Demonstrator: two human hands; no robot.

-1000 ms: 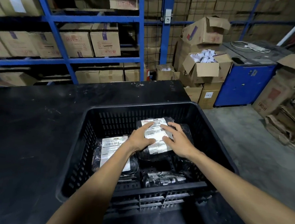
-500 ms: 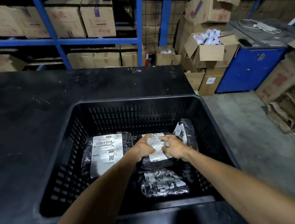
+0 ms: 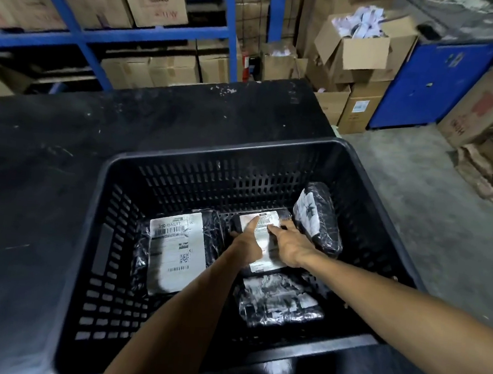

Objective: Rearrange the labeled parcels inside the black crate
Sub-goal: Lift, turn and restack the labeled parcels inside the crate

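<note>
A black perforated crate (image 3: 227,153) stands on a dark table. Several black-wrapped parcels lie inside. One with a large white label (image 3: 175,249) lies flat on the left. A second (image 3: 319,219) leans against the right wall. A third, crumpled one (image 3: 280,301) lies near the front. In the middle is a labeled parcel (image 3: 266,221), held by both hands. My left hand (image 3: 246,243) grips its left edge with a finger across the label. My right hand (image 3: 291,243) has its fingers on the label's right side.
The dark table (image 3: 46,200) extends left and behind the crate. Blue shelving (image 3: 83,35) with cardboard boxes stands beyond. Open cartons (image 3: 359,54), a blue cabinet (image 3: 430,83) and flattened boxes (image 3: 489,164) stand on the concrete floor to the right.
Both hands have kept hold of the middle parcel and shifted it down onto the crate floor, now lying flatter. The view has tilted lower into the crate.
</note>
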